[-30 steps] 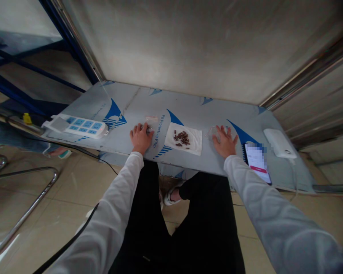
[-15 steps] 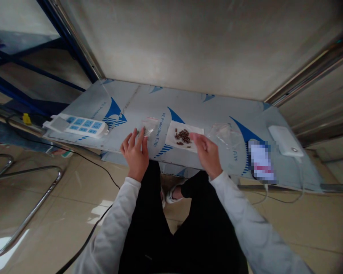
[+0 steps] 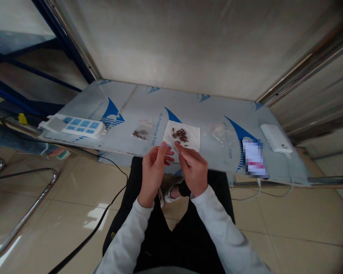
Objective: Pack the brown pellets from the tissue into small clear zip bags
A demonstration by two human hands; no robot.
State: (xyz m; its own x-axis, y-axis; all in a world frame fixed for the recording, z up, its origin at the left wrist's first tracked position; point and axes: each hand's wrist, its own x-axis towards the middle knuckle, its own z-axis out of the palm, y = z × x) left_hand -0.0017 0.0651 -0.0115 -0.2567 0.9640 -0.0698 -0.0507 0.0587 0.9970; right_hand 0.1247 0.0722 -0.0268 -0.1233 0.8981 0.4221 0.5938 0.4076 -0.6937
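Small brown capsule-like pieces lie in a loose pile on a white paper sheet. My left hand hovers at the sheet's near left edge, its thumb raised and its fingers loosely apart, with nothing visible in it. Close beside it, my right hand pinches thumb and fingers together at the sheet's near edge; whatever is in the pinch is too small to make out. To the left lies a small clear zip bag with several brown pieces in its lower part.
Clear plastic bags lie right of the sheet. Further right are a phone on a cable and a white power bank. A white power strip sits at the left of the film-covered table. A metal wall rises behind.
My left hand has left the small bag and moved right. My right hand has drawn back from the pile toward me and left. Both hands are now close together before the sheet.
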